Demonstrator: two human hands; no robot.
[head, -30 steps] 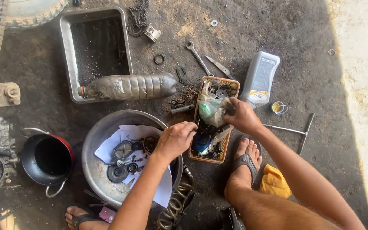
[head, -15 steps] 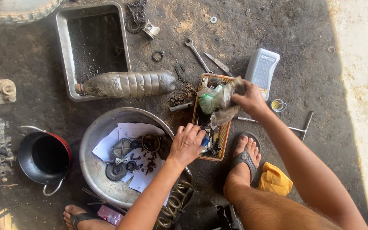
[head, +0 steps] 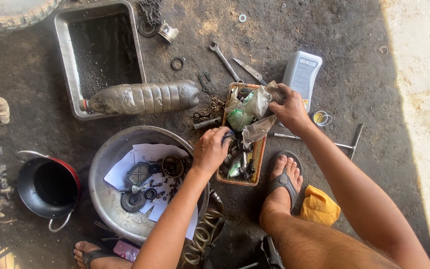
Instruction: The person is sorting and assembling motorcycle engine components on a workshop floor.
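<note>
Right hand (head: 288,107) fingers pinch crumpled plastic bags (head: 255,107), likely light and limp; left hand (head: 211,149) fingers curl into the small-parts basket (head: 260,154) below, grip hidden.

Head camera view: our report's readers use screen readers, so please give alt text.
Seen from above, the left hand digs into a small orange basket of parts while the right hand lifts crumpled plastic bags from it; a round metal basin holds gears on paper.
</note>
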